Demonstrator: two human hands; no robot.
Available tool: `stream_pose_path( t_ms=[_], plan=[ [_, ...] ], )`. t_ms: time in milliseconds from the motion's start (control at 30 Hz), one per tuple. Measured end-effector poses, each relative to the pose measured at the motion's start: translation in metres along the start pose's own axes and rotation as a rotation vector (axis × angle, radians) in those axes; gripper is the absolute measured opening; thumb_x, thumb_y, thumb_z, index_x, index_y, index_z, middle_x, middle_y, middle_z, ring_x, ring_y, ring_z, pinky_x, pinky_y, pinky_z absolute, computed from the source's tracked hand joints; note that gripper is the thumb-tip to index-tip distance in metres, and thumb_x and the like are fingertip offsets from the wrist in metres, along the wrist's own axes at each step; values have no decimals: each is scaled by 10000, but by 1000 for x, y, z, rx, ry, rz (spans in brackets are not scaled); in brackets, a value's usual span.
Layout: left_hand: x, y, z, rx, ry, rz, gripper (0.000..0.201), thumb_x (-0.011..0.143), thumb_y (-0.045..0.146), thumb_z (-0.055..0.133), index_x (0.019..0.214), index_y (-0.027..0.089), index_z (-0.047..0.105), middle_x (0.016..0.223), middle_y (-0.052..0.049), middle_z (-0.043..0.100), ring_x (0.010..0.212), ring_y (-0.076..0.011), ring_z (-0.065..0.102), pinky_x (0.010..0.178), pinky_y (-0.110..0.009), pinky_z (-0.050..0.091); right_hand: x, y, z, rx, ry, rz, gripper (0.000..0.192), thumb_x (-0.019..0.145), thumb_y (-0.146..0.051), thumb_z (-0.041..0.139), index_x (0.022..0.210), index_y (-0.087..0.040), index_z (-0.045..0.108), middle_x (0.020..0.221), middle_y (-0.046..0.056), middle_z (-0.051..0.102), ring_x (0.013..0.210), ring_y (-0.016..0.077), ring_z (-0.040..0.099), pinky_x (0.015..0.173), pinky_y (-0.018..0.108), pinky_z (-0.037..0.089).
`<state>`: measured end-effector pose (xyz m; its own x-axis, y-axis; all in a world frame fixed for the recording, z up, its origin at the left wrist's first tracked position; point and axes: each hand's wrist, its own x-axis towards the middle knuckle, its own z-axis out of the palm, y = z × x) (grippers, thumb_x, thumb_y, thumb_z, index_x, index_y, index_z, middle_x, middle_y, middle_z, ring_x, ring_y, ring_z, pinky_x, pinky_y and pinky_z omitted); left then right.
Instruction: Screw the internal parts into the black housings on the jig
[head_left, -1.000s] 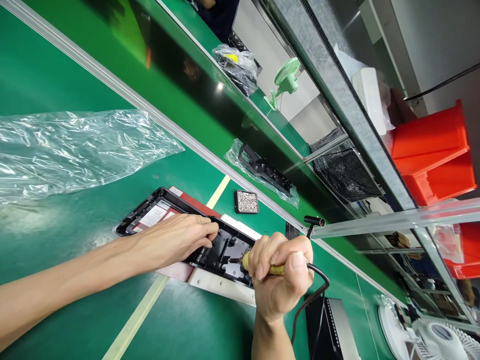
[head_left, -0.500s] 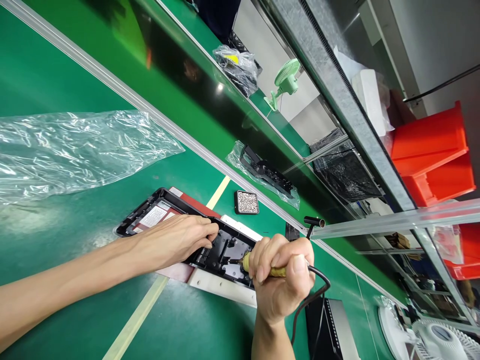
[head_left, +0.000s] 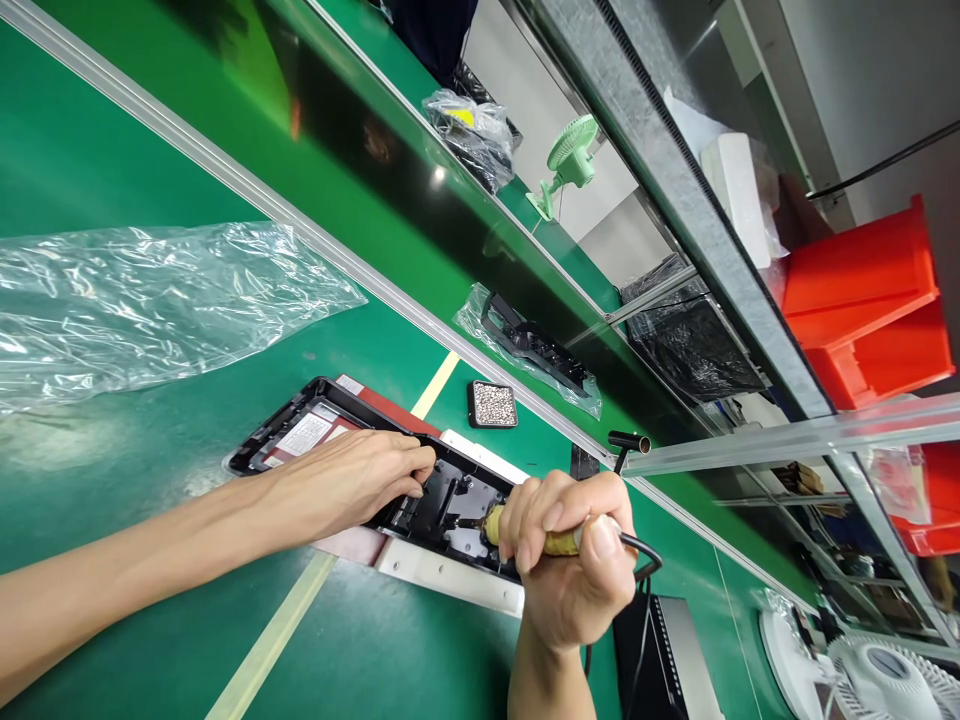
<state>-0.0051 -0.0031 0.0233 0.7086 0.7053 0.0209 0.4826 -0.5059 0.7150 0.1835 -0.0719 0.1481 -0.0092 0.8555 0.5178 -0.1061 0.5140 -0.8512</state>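
Note:
A long black plastic housing [head_left: 296,405] lies in a white fixture [head_left: 450,580] on the green bench, with metal plates [head_left: 472,500] inside its right part. Across its middle rests my left hand [head_left: 382,470], fingers curled and closed on the housing; the fingertips are partly hidden. My right hand [head_left: 574,550] is wrapped around a corded electric screwdriver [head_left: 493,525] with a yellowish body. The screwdriver's tip points left and meets the plates inside the housing. Whether a screw sits under the tip is too small to tell.
A small black box of screws [head_left: 493,405] stands beyond the housing. Clear plastic film [head_left: 165,300] covers the bench at left. Beyond the metal rail lies a bagged black part [head_left: 532,345]. A dark flat device [head_left: 660,650], a white fan [head_left: 885,670] and red bins [head_left: 862,300] are at right.
My right hand has shifted very slightly right, and the cord behind the screwdriver has bent differently. The left hand and the housing stay in place.

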Motion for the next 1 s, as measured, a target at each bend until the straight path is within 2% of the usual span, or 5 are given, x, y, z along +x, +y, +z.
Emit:
stream_pose_path(
  t_ms=[167,400,600,1000],
  plan=[
    [1,1,-2,-1,-14,-16,156,1075,276,503,931,255,561,904,-17,683,729,-204,624,592,-328,262,0,-1,0,17,20,16,244,1059,-294,481,886,-248,646,527,-75,449,418,105,383,444,216,415],
    [0,-1,-1,-22,54,25,141,1041,242,550,902,253,573,852,-7,680,661,-189,584,571,-326,266,1,-1,-1,60,4,16,274,1064,-287,463,915,-246,690,528,-66,462,426,109,385,445,215,421],
    [0,-1,-2,-13,44,15,142,1046,253,557,905,252,576,867,-10,690,681,-193,608,578,-328,261,1,1,-3,77,11,33,291,1078,-268,466,930,-236,715,535,-60,492,433,105,419,462,219,450],
    [-1,0,-2,-21,82,56,171,1048,265,524,890,243,585,829,-16,672,646,-188,611,560,-344,282,6,-1,-6,46,-39,22,238,1059,-299,498,884,-247,652,504,-80,466,387,102,403,420,215,440]
  ],
)
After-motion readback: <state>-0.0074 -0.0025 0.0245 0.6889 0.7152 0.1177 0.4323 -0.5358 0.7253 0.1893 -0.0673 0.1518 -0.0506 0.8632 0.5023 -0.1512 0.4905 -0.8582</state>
